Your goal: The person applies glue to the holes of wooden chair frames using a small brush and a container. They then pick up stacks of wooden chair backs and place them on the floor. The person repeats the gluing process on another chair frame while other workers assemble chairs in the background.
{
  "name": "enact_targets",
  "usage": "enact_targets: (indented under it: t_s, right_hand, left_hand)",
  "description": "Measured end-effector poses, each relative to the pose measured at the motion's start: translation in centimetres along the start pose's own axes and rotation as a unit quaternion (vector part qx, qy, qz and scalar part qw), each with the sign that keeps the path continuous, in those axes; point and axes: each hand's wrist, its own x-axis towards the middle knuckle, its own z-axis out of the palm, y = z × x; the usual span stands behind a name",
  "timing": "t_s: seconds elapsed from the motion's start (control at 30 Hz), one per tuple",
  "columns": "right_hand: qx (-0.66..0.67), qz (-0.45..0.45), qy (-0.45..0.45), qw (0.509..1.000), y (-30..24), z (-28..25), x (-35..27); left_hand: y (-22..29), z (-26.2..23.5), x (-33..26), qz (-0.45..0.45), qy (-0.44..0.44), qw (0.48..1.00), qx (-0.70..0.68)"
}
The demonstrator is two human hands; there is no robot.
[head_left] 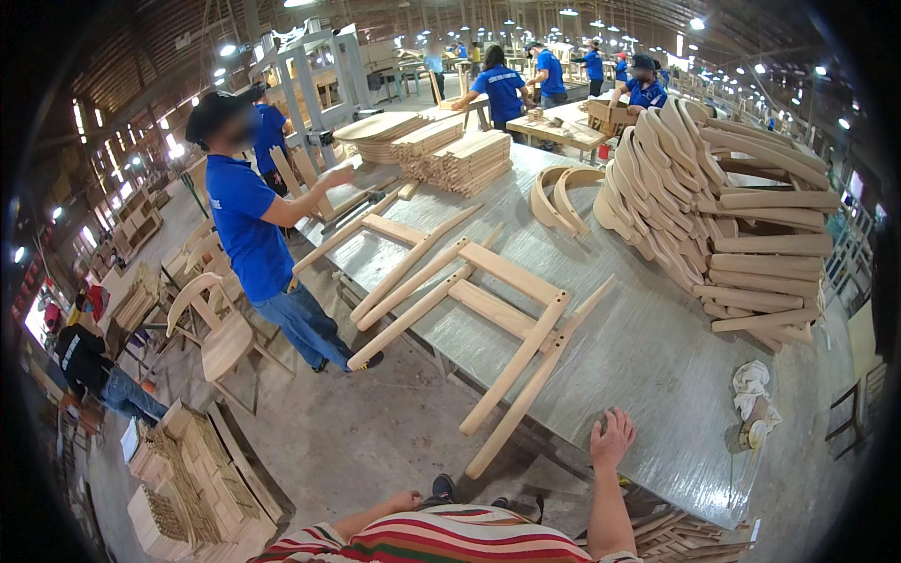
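My right hand lies on the near edge of the metal-topped table, palm down with its fingers spread and nothing in them. Low in front of my body is my left hand, away from the table; its fingers are mostly turned out of sight, and no object shows in it. Wooden chair leg frames lie across the table with their legs jutting over the left edge, forward of my hands. Another such frame lies just beyond. Two curved wooden pieces rest farther back.
A tall pile of shaped wooden parts fills the table's right side. Near its right end are a white cloth and a small round container. A co-worker stands at the left edge. Stacked boards and a chair occupy the floor.
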Motion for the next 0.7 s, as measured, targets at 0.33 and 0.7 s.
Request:
enact_targets:
  t_s: [0.33, 0.7]
  right_hand:
    - [0.003, -0.005, -0.008, 1.000, 0.1, 0.2, 0.0]
    - [-0.004, -0.028, 0.012, 1.000, 0.5, 0.8, -0.1]
  left_hand:
    - [0.0, 0.1, -0.2, 0.008, 0.002, 1.000, 0.014]
    - [-1.2, 0.4, 0.1, 0.015, 0.011, 1.000, 0.005]
